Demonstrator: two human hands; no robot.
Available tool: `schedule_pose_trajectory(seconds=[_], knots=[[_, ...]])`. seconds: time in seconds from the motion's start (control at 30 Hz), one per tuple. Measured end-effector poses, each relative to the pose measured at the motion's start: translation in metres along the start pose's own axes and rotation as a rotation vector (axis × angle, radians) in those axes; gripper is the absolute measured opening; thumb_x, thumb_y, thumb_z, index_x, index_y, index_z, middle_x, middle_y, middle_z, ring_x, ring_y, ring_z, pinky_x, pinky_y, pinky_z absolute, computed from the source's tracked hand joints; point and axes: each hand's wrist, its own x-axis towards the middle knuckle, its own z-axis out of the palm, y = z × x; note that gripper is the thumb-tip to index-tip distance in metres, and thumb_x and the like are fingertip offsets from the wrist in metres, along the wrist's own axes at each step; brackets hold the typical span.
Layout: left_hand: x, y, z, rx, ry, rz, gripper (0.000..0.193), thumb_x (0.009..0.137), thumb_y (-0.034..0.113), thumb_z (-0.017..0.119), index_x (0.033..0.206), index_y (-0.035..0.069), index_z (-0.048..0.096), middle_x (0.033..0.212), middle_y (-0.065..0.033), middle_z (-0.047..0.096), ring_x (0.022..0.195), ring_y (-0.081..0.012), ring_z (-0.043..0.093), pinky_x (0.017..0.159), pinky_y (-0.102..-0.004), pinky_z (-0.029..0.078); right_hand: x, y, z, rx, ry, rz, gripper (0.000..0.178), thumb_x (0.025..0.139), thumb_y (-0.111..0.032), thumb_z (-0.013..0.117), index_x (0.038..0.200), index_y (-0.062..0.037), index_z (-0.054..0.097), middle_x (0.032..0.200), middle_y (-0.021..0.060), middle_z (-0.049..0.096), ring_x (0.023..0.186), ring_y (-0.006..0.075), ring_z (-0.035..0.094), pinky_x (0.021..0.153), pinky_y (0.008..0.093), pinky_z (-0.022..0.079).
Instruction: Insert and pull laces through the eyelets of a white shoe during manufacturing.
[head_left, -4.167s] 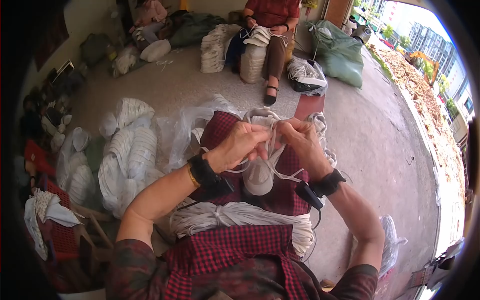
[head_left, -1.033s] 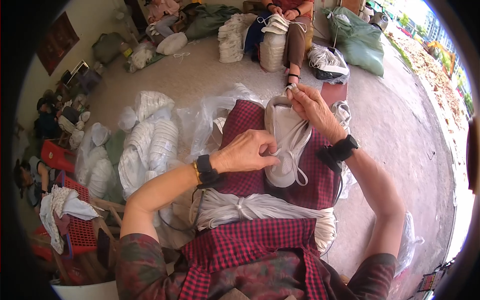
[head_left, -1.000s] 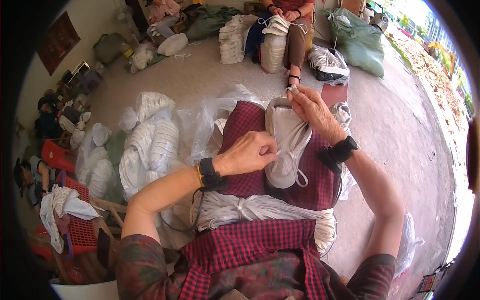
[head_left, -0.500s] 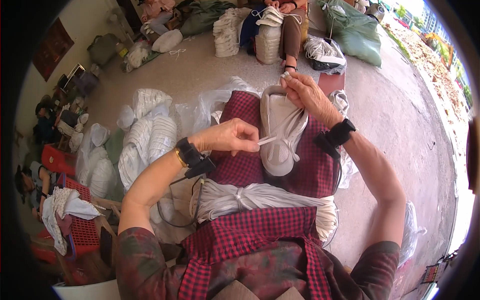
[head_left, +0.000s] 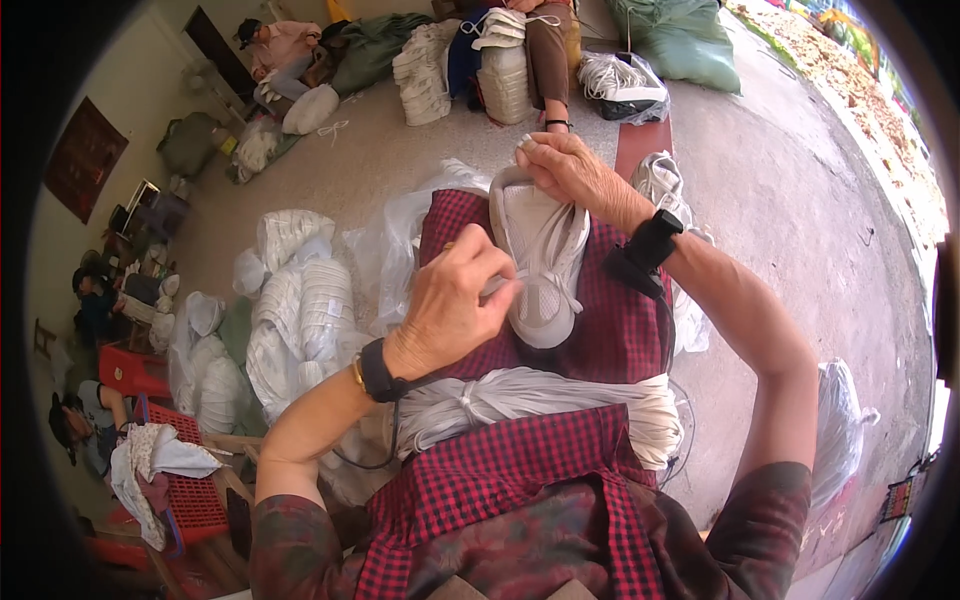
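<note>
A pale grey-white shoe (head_left: pixel 546 318) lies on my checked red-and-black apron (head_left: pixel 622 320), its toe toward me. White laces run over its front. My left hand (head_left: pixel 455 300) is beside the toe, thumb and fingers pinched on a lace, which is blurred and partly hidden by the fingers. Above the shoe's far opening, my right hand (head_left: pixel 575 178) is closed in a pinch, with a small white lace end showing at its fingertips. A thick bundle of white laces (head_left: pixel 540 395), tied in the middle, lies across my lap.
Stacks of nested white shoes (head_left: pixel 327 290) in clear plastic stand to the left. A red plastic basket (head_left: pixel 195 505) with cloths is lower left. Ahead, another person's leg (head_left: pixel 548 60) is beside shoe stacks. A green sack (head_left: pixel 685 45) and a plastic bag (head_left: pixel 838 430) are at the right.
My left hand has turned, its back now raised, and moved closer over the toe. My right hand stays pinched above the far opening. The whole view has shifted slightly.
</note>
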Motion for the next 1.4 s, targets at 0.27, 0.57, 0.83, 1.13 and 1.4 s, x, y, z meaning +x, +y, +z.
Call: schedule_pose_trajectory(seconds=[0.27,0.57,0.83,1.13,1.4], knots=[[0.008,0.027,0.053,0.166,-0.208,0.123,0.034,0.079,0.020,0.077,0.107,0.003,0.068,0.093,-0.0142,0.057,0.079,-0.0323,0.066,0.072,-0.0414,0.054,0.002,0.018,0.010,-0.339,0.239,-0.498,0.011,0.081,0.001,0.063,0.090,0.0031,0.056,0.076,0.0135,0.056,0.069,0.0337,0.059,0.065,0.0406,0.049],[0.006,0.024,0.048,0.066,-0.220,0.082,0.034,0.080,0.017,0.076,0.108,0.000,0.067,0.089,-0.0140,0.062,0.076,-0.0319,0.067,0.067,-0.0412,0.053,0.000,0.005,0.002,-0.012,0.026,-0.120,0.015,0.083,0.000,0.062,0.097,0.0021,0.055,0.087,0.0135,0.055,0.080,0.0348,0.060,0.071,0.0401,0.051],[0.014,0.024,0.050,0.025,-0.151,-0.020,0.030,0.078,0.013,0.077,0.103,0.000,0.068,0.084,-0.0133,0.063,0.068,-0.0286,0.065,0.063,-0.0392,0.051,0.005,0.024,0.011,-0.284,0.227,-0.434,0.010,0.080,-0.001,0.063,0.090,0.0007,0.061,0.081,0.0162,0.062,0.078,0.0366,0.064,0.072,0.0408,0.053],[0.017,0.026,0.041,0.142,-0.228,0.062,0.019,0.078,0.010,0.076,0.093,0.000,0.069,0.094,-0.0126,0.062,0.069,-0.0262,0.065,0.062,-0.0368,0.052,0.004,0.025,0.018,-0.223,0.163,-0.403,0.013,0.081,0.001,0.061,0.094,0.0016,0.058,0.086,0.0152,0.060,0.081,0.0376,0.062,0.074,0.0415,0.051],[-0.002,0.005,0.006,-0.234,-0.272,0.175,0.018,0.076,-0.005,0.072,0.094,-0.001,0.069,0.090,-0.0100,0.059,0.066,-0.0205,0.057,0.061,-0.0311,0.048,0.001,0.013,0.004,-0.124,0.113,-0.283,0.010,0.080,0.000,0.063,0.089,0.0012,0.060,0.080,0.0143,0.062,0.076,0.0350,0.064,0.071,0.0392,0.052]])
